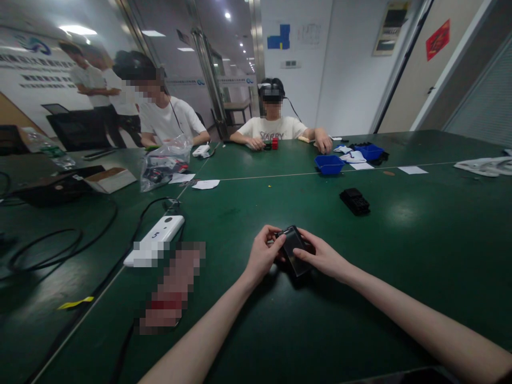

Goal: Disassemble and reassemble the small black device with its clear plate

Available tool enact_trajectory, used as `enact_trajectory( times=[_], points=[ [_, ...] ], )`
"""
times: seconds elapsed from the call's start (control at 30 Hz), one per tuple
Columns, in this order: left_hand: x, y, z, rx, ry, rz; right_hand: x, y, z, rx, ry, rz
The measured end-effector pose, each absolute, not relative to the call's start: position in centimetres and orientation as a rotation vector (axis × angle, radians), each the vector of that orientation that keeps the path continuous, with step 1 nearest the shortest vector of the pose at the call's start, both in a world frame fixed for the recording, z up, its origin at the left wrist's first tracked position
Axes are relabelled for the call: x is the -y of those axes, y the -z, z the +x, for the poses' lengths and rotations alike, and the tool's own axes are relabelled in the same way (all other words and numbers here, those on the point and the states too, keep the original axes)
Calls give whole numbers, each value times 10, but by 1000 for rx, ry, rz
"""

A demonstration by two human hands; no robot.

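Observation:
A small flat black box-like object (294,249) is held just above the green table (280,330) in front of me. My left hand (263,256) grips its left end, fingers curled, thumb on top. My right hand (322,257) grips its right side, fingers wrapped under it. Both hands are closed on the same object. A second black block (354,201) lies on the table beyond my right hand, apart from both hands.
A white power strip (155,239) with black cables lies to the left. Farther off are blue trays (329,164), a clear plastic bag (165,166), paper slips and a cardboard box (111,179). Two seated people work at the far side.

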State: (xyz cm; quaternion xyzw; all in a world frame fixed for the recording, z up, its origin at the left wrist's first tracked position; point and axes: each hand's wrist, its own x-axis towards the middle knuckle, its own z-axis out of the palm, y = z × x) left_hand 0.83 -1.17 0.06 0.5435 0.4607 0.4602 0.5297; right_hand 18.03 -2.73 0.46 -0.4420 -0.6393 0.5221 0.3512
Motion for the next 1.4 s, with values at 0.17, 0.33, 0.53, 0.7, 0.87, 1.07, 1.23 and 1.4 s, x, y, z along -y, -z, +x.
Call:
enact_trajectory(
  times=[0.17, 0.33, 0.53, 0.7, 0.87, 1.07, 1.23, 1.4],
  points=[
    [13, -1, 10, -1025, -1034, 1281, 27, -5, 182, 1692, -1285, -1186],
    [13, -3, 10, -998, -1005, 1225, 20, -26, 207, 2020, -563, -1410],
    [12, -1, 8, -998, -994, 1220, 27, -27, 269, 2162, 504, -1880],
    [11, 1, 8, -1001, -973, 1250, 39, -10, 317, 2164, 826, -2111],
    [11, 1, 8, -1004, -959, 1268, 37, 1, 334, 2125, 866, -2222],
    [12, 0, 8, -1000, -955, 1264, 30, 11, 336, 2121, 628, -2221],
    [12, 0, 8, -1004, -951, 1258, 28, 6, 331, 2124, 654, -2252],
    [11, 0, 8, -1009, -949, 1272, 12, -14, 315, 2079, 642, -2173]
  ],
)
